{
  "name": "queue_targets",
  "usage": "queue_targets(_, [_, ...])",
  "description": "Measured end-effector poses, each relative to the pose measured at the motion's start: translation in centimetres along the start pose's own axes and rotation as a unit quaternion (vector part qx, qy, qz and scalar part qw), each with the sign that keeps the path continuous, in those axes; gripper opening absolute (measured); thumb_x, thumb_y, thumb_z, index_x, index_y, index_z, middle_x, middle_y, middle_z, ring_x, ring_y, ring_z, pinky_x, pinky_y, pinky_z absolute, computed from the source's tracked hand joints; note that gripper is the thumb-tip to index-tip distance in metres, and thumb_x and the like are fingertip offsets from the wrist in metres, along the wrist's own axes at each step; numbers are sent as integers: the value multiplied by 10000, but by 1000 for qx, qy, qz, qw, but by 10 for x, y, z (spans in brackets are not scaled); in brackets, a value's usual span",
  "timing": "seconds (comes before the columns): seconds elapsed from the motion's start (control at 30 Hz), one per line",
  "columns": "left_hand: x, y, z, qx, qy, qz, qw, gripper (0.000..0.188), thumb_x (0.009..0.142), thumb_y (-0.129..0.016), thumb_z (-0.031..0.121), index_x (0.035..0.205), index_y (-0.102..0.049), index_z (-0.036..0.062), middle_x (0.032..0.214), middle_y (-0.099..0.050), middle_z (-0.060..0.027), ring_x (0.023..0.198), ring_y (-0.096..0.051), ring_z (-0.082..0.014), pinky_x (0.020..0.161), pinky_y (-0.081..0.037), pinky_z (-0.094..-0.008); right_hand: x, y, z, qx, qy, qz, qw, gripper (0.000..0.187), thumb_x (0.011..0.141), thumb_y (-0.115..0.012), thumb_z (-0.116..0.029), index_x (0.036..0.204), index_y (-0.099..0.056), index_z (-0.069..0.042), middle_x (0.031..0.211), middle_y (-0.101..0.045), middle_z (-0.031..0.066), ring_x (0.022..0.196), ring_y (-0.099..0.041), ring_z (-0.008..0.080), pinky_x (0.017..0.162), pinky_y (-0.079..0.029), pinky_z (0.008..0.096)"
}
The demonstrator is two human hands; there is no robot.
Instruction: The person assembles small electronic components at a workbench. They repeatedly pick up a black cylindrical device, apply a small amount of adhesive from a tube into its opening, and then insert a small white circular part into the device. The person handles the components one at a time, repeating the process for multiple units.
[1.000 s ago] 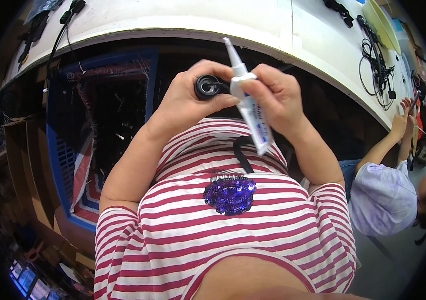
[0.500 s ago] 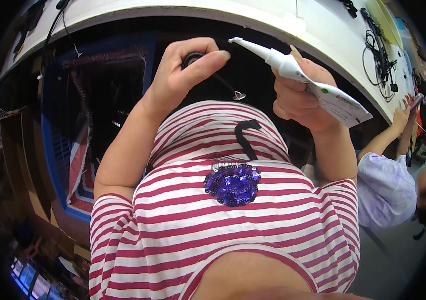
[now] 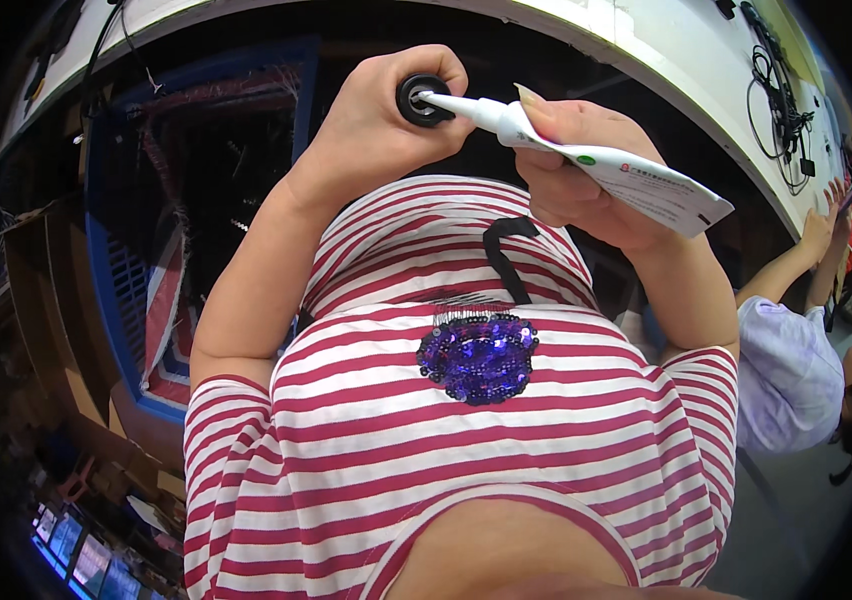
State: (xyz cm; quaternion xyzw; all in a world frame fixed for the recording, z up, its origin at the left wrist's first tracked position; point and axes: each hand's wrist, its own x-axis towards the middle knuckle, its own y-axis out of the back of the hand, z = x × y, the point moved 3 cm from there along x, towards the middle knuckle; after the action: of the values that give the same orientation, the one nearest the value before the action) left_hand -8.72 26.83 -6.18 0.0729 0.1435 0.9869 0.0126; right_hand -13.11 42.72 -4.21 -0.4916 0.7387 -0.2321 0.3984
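Left hand [image 3: 378, 122] grips a black cylinder [image 3: 424, 119], right hand [image 3: 601, 130] a white tube [image 3: 638, 184] seemingly touching its opening.

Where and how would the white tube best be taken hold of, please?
Probably by its body just behind the shoulder, coming from the person's right, where the right hand grips it. The white tube has its tapered nozzle pointing left at the black round part in the left hand, so this leaves the nozzle free; the flattened body should suit a thumb-and-finger pinch.
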Motion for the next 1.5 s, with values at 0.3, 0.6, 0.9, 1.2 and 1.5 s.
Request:
queue_targets(0.3, [-2,-3,-6,21,16,6,1000,206,623,-664,39,730,-487,51,652,-459,22,612,-421,-56,552,-347,-202,-6,-11,-17,-433,87,129,888,302,847,-587,-311,797,-671,-26,617,-603,12,474,-506,21,430,-361,149])
queue_targets(0.6, [3,-7,-7,20,35,3,999,206,630,-665,15,743,-498,53,655,-455,29,618,-418,-57,563,-351,-205,-2,-6,-22,-321,17,186,928,250,863,-579,-226,886,-626,19,584,-529,-22,446,-413,12,387,-284,155])
queue_targets(0.9, [19,-2,-5,-3,55,3,998,248,675,-725,91,772,-500,49,666,-458,25,606,-410,-41,540,-354,-207,-7,8,-46,-115,18,51,992,254,901,-499,-228,781,-530,-6,527,-427,-37,392,-299,22,352,-199,188])
queue_targets(1.2, [25,-4,1,-259,60,-56,962,336,798,-638,164,1065,-488,26,876,-532,-56,737,-499,-105,670,-417,-218,8,103,-181,-496,289,354,738,289,897,-504,-293,828,-603,-30,630,-460,-51,559,-372,38,514,-299,195])
queue_targets(1.5, [27,8,9,-227,32,-9,973,531,765,-672,141,1233,-450,24,748,-510,-22,676,-444,-72,581,-347,-192,49,108,-219,-734,302,449,411,354,853,-511,-389,879,-629,-56,806,-619,115,798,-592,256,702,-447,351])
